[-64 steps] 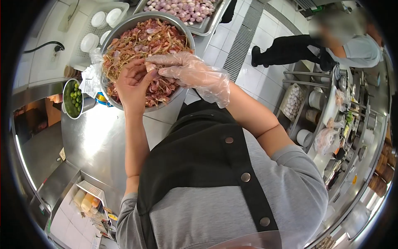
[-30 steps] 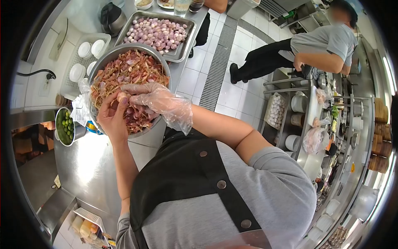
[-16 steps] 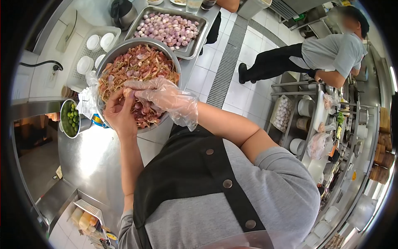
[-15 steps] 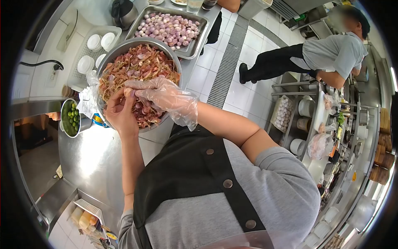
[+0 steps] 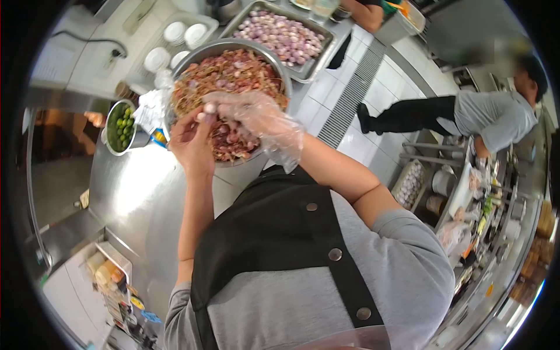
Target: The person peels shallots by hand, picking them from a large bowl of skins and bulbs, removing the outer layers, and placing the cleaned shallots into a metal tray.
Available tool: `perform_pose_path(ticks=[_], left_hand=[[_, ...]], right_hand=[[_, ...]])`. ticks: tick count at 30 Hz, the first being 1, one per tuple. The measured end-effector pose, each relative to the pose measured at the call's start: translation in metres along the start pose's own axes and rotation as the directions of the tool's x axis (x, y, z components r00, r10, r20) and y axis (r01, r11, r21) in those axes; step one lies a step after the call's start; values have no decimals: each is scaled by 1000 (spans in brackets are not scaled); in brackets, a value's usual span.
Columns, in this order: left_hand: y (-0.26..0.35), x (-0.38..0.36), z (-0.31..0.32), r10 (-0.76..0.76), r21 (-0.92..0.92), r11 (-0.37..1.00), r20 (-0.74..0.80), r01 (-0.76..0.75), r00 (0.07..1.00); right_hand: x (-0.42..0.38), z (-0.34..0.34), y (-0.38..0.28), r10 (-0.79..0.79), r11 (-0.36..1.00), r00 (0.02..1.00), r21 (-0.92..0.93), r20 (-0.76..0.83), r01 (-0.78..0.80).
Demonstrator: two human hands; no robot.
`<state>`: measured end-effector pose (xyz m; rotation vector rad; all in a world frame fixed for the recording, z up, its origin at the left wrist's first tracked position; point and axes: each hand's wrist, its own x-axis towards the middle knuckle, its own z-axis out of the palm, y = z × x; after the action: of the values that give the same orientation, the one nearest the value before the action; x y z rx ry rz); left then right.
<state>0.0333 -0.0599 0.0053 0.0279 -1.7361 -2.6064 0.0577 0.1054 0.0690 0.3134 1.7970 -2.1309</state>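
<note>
My bare left hand (image 5: 193, 143) is closed in a pinch over the near left side of a large metal bowl (image 5: 286, 79). At its fingertips is a small pale shallot (image 5: 210, 108). My right hand (image 5: 256, 116), in a clear plastic glove, meets it there, its fingers closed at the same shallot. Beneath both hands, the bowl is heaped with reddish unpeeled shallots and dry skins (image 5: 233, 73). A metal tray of pale purple peeled shallots (image 5: 280, 36) stands just beyond the bowl.
A pot of green limes (image 5: 122, 125) stands left of the bowl, near crumpled white paper (image 5: 150, 108). White dishes (image 5: 175, 33) sit in a basket behind. A co-worker (image 5: 490, 111) stands at the right counter; another person's arm (image 5: 368, 14) shows at the top.
The view has shifted, so the bowl and tray appear farther right and higher. Both hands stay together over the bowl, and a pale bulb now shows between the fingertips.
</note>
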Motion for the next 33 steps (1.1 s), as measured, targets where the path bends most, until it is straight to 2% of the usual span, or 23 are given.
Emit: perform_pose_path(ticks=[2, 4, 5, 7, 8, 12, 14, 16, 18, 20, 23, 25, 26, 28, 30, 32, 33], left_hand=[[0, -2, -6, -40, -8, 999, 24, 40, 999], [5, -3, -3, -95, 3, 996, -24, 95, 995], [3, -2, -6, -93, 64, 993, -24, 95, 995], [7, -4, -2, -114, -21, 993, -11, 113, 993], [12, -5, 3, -123, -80, 989, -17, 122, 992], [14, -7, -4, -168, -143, 977, -49, 160, 984], [8, -4, -8, -198, -118, 973, 31, 200, 980], [8, -3, 1, -200, -101, 975, -8, 198, 980], [5, -1, 10, -136, 190, 971, -71, 148, 988], [2, 2, 14, -165, 146, 973, -91, 177, 982], [-1, 5, 18, -140, 125, 982, -41, 144, 989], [-3, 8, 21, -106, 257, 960, -19, 107, 994], [-3, 8, 22, -112, 261, 959, -10, 110, 994], [1, 7, 24, -79, 421, 905, 41, 55, 996], [-3, 9, 23, -75, 423, 906, 99, 26, 992], [0, 9, 24, -130, 367, 926, 99, 85, 987], [-1, 9, 24, -140, 312, 945, 117, 98, 983]], right_hand=[[11, -7, 15, 16, 1000, 997, -13, 73, -16], [16, -6, 14, 43, 999, 998, 24, 55, -44], [18, -6, 13, 40, 999, 994, 16, 101, -42], [22, -7, 10, 32, 993, 991, 113, 129, -46], [23, -6, 7, 32, 993, 986, 103, 161, -49], [29, -11, 4, 74, 982, 982, 161, 174, -102], [31, -15, 5, 89, 996, 993, 21, 78, -91], [32, -18, 6, 111, 993, 988, 28, 108, -114], [35, -19, 12, 78, 997, 990, 8, 116, -79], [30, -20, 11, 82, 995, 987, 45, 141, -89], [31, -27, 14, 66, 993, 982, 87, 176, -82], [33, -32, 15, 49, 993, 981, 97, 185, -67], [33, -35, 15, 62, 995, 982, 70, 180, -76], [32, -41, 12, 79, 995, 984, 47, 160, -88], [29, -45, 7, 122, 984, 969, 103, 215, -147], [26, -46, 4, 136, 983, 968, 93, 210, -158], [24, -44, 0, 142, 974, 973, 152, 182, -171]])
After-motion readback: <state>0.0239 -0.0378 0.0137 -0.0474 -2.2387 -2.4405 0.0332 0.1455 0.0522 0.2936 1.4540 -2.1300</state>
